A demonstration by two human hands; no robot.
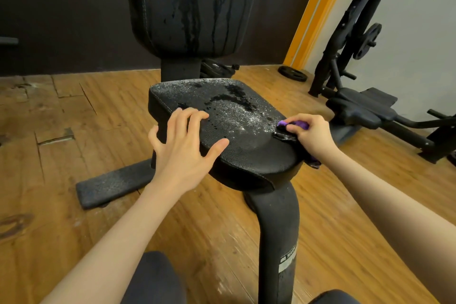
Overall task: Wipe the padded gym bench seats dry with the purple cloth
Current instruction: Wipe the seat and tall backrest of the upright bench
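Behind the seat, upright back pad point(190, 5) streaked wet. Seat pad point(222, 116) beaded across centre, running away from person. Left hand point(182, 140) flat, fingers spread on near-left edge. Right hand point(311, 133) grips bunched purple cloth point(299, 124) at right edge, nearer the droplets; nothing between.

Worn wood floor point(74, 131), dark wall point(61, 7), orange trim point(313, 7).

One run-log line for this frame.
right hand grips purple cloth | left hand flat on wet black padded seat
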